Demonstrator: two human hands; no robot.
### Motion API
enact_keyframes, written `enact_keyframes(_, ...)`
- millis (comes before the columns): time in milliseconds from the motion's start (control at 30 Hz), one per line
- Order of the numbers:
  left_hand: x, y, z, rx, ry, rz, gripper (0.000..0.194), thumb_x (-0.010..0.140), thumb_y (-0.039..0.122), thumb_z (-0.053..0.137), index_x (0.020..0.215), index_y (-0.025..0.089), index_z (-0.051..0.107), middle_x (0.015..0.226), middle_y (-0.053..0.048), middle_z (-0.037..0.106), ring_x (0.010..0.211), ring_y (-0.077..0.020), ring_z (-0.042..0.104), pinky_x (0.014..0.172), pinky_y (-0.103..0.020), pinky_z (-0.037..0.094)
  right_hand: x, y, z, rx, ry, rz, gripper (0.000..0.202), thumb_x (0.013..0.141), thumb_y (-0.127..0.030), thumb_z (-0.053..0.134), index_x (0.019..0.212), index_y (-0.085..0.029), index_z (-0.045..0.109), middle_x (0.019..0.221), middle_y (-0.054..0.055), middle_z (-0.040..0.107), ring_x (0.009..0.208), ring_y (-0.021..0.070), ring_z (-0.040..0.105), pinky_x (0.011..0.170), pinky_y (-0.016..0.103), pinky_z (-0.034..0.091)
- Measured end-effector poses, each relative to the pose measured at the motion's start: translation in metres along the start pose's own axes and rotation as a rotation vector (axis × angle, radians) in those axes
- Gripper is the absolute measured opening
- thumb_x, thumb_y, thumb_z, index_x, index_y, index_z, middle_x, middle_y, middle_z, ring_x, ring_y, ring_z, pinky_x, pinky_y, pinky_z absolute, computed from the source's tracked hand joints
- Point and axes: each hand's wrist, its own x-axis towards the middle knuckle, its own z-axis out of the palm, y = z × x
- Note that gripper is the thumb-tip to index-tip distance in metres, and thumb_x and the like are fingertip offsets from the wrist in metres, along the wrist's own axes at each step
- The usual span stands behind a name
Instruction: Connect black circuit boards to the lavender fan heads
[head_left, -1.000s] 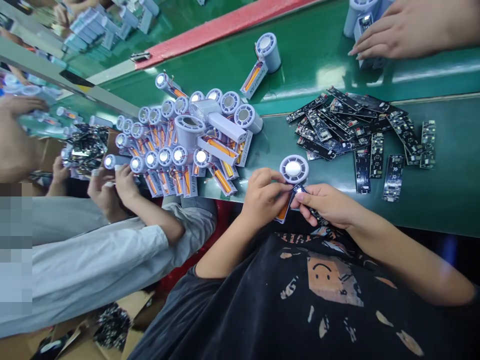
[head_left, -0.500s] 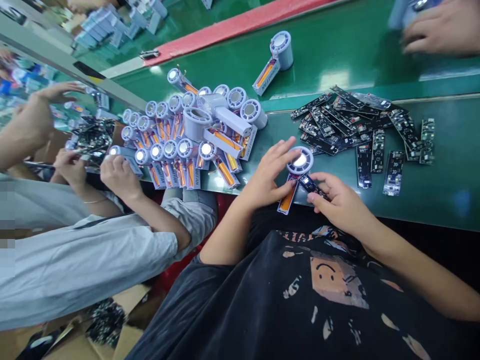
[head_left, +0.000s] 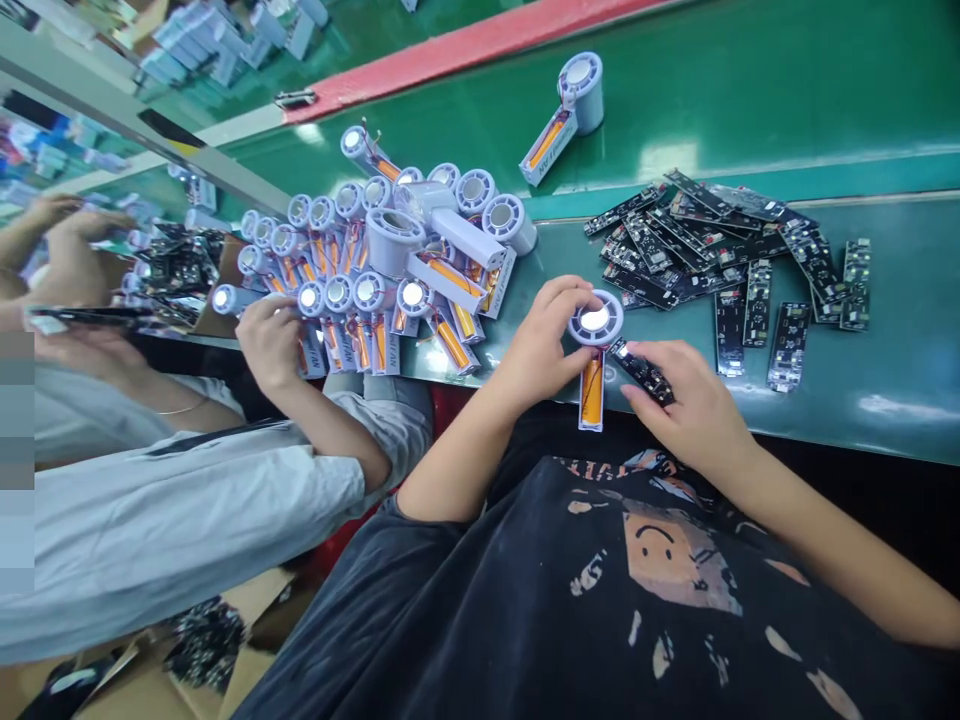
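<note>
My left hand (head_left: pixel 546 345) grips the round head of a lavender handheld fan (head_left: pixel 592 395) at the bench's front edge. An orange battery shows in its open handle, which points toward me. Between the thumb and fingers of my right hand (head_left: pixel 690 400) is a black circuit board (head_left: pixel 643 374), slanting beside the fan's neck. Thin wires run at the neck; whether they touch the board is too small to tell. Right of the fan lies a pile of black circuit boards (head_left: pixel 697 235). Several lavender fans with orange batteries (head_left: pixel 397 245) stand and lie to the left.
One more fan (head_left: pixel 581 95) lies on the green surface (head_left: pixel 750 90) beyond the bench (head_left: pixel 885 390). At the left, a co-worker's hand (head_left: pixel 271 340) reaches to the fans' edge, near a box of boards (head_left: pixel 225 270). A red strip (head_left: pixel 450 50) crosses the back.
The fan's handle has swung from slanting left to pointing straight toward me. A hand at the upper right has left the view. The co-worker's hand has moved right, and the far fan has shifted right.
</note>
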Motion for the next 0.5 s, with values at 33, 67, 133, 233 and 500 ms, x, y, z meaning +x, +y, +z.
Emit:
enact_keyframes(33, -0.004, 0.001, 0.003, 0.021, 0.036, -0.011, 0.040, 0.080, 0.008, 0.066, 0.116, 0.021, 0.053, 0.129, -0.011, 0.056, 0.129, -0.0252, 0.053, 0.105, -0.043, 0.051, 0.000, 0.000, 0.000, -0.043, 0.008, -0.041, 0.031, 0.094, -0.023, 0.058, 0.126, -0.025, 0.059, 0.114, 0.010, 0.066, 0.106, 0.0269, 0.064, 0.089, 0.045, 0.055)
enact_keyframes(67, -0.010, 0.002, 0.006, 0.042, 0.070, -0.014, 0.040, 0.083, 0.010, 0.065, 0.119, 0.021, 0.052, 0.131, -0.011, 0.055, 0.131, -0.0255, 0.053, 0.107, -0.044, 0.050, 0.000, 0.001, 0.000, -0.070, 0.012, -0.065, 0.030, 0.095, -0.021, 0.056, 0.126, -0.025, 0.059, 0.114, 0.010, 0.066, 0.105, 0.0267, 0.064, 0.089, 0.045, 0.055)
enact_keyframes(133, -0.021, 0.003, 0.010, 0.073, 0.115, -0.001, 0.041, 0.089, 0.016, 0.063, 0.127, 0.023, 0.049, 0.140, -0.013, 0.052, 0.136, -0.0269, 0.049, 0.113, -0.049, 0.045, 0.000, 0.002, 0.000, -0.096, 0.017, -0.082, 0.030, 0.097, -0.019, 0.054, 0.126, -0.024, 0.059, 0.113, 0.011, 0.067, 0.104, 0.0262, 0.065, 0.089, 0.045, 0.055)
enact_keyframes(233, -0.034, 0.006, 0.011, 0.079, 0.095, 0.025, 0.050, 0.093, 0.027, 0.060, 0.140, 0.025, 0.041, 0.156, -0.016, 0.039, 0.146, -0.0307, 0.040, 0.119, -0.055, 0.037, -0.001, 0.003, 0.001, -0.099, 0.022, -0.100, 0.031, 0.096, -0.017, 0.056, 0.126, -0.023, 0.059, 0.111, 0.011, 0.067, 0.103, 0.0254, 0.065, 0.088, 0.043, 0.056)
enact_keyframes(500, -0.019, 0.028, -0.002, 0.199, -0.057, -0.088, 0.073, 0.082, 0.015, 0.064, 0.148, 0.018, 0.035, 0.150, -0.017, 0.043, 0.143, -0.0315, 0.043, 0.121, -0.050, 0.039, -0.005, 0.004, 0.002, -0.109, 0.032, -0.278, 0.035, 0.095, -0.013, 0.059, 0.129, -0.022, 0.058, 0.108, 0.010, 0.065, 0.097, 0.0232, 0.065, 0.082, 0.038, 0.057)
